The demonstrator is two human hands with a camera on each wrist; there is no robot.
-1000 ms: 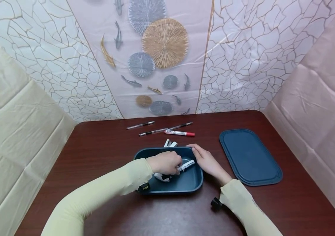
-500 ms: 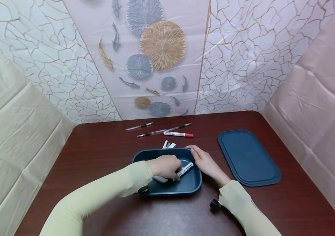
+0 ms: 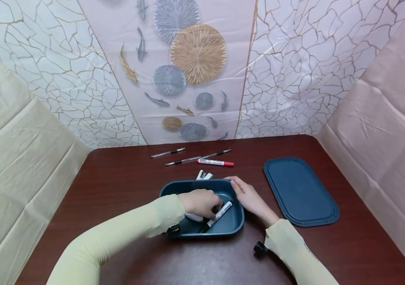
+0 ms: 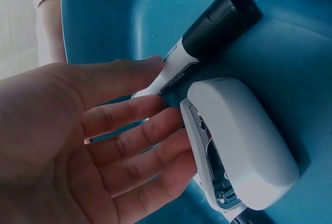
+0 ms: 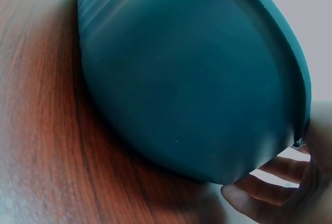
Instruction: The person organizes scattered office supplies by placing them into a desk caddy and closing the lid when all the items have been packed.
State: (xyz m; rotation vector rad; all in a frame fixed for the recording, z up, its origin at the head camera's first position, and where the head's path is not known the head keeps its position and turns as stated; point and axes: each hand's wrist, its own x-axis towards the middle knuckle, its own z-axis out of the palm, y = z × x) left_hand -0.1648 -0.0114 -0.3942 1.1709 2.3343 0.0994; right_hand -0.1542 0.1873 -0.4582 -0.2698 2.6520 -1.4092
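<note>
Inside the blue box, my left hand pinches a black-capped white marker between thumb and index finger. In the left wrist view this marker slants above a small white stapler, its black cap toward the upper right. The other fingers of that hand extend toward the stapler's side. My right hand grips the box at its far right corner. From the right wrist, its fingers curl round the end of the box.
Just behind the box lies a white object, partly hidden by the rim. Farther back are a red-capped marker and several pens. A blue lid lies flat on the brown table at the right.
The marker in my left hand has swung to a steeper slant and moved lower in the box, with its black cap end now showing. My right hand stays on the box corner.
</note>
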